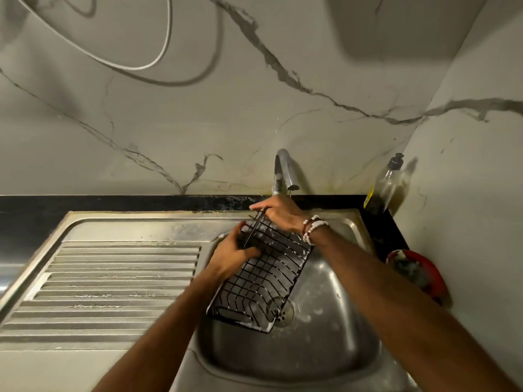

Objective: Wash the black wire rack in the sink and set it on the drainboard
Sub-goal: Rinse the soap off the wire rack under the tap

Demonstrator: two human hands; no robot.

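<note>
A soapy black wire rack (263,281) stands tilted in the sink (334,349), its lower end by the drain. The left hand (232,256) curls round its side and the right hand (280,215) grips its top rim below the faucet (284,171). The fingertips are hidden behind the wires. The right forearm partly covers a blurred red bowl (424,275).

black coated wire rack (263,281), soapy; brushed steel sink (339,349), ridged drainboard (113,281); glossy marble-look wall (198,108)
</note>
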